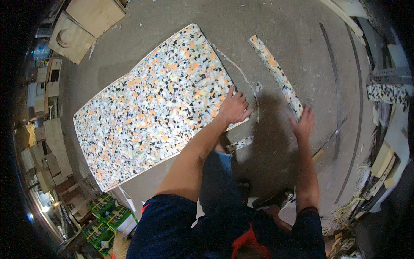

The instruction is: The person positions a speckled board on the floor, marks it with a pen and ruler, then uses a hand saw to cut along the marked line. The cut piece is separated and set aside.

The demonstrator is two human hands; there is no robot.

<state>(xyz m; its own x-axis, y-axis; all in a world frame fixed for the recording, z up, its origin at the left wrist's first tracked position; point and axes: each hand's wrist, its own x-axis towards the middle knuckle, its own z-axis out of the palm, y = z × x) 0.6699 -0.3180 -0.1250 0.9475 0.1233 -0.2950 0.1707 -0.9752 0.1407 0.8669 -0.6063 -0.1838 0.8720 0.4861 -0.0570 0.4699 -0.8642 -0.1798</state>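
Observation:
A large sheet of speckled foam [151,103], white with black and orange flecks, lies flat on the floor in front of me to the left. My left hand [234,108] rests palm down on its right-hand corner, fingers apart along the edge. Farther right, a narrow strip of the same foam [276,69] slants across the floor. Its near end sits between the thumb and fingers of my right hand [303,123]. A thin white offcut [241,72] curves beside the sheet, and a short foam piece [242,143] lies by my leg.
A slender tool with a tan handle [318,153] lies right of my right forearm. Long dark strips [358,86] stretch along the floor beyond it. Wooden boards [75,34] stand far left, green boxes [108,216] near left. Foam scraps [387,93] pile up at the right.

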